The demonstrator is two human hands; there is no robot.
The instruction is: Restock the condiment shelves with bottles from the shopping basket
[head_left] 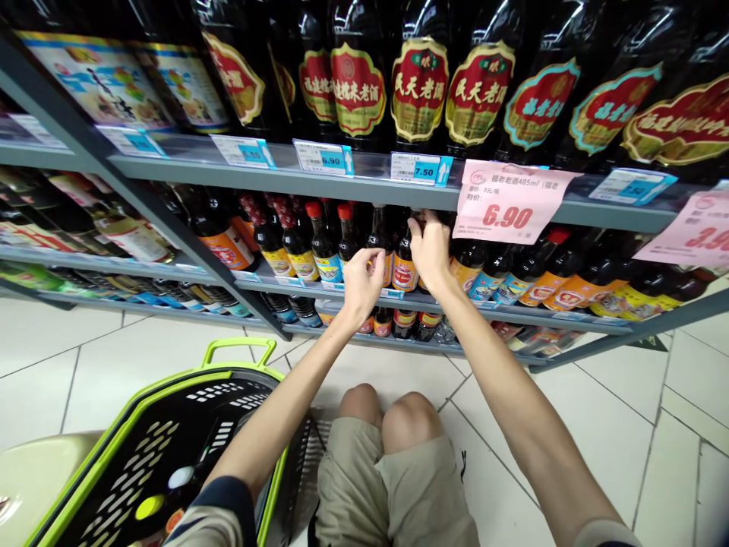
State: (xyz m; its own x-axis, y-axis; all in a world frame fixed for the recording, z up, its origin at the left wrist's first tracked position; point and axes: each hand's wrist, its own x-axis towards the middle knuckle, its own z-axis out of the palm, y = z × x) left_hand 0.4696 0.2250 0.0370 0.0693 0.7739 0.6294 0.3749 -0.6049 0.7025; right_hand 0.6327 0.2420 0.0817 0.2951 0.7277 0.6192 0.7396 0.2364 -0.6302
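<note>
Packed bottles [324, 243] above a green basket [96, 448]

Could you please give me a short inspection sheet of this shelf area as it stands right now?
Surface: grey metal shelf above white tile floor.
Job's things: dark bottles with orange labels, on the middle shelf by both hands.
Clutter: pink price sign hanging from the shelf edge.
Hands: left hand and right hand raised at the bottles, fingers curled.
Cables: nothing seen.
Surroundings: green-rimmed shopping basket lower left; person's knees below.

Right hand [430, 251] grips a dark bottle's neck [411, 228], left hand [363, 285] just beside it
</note>
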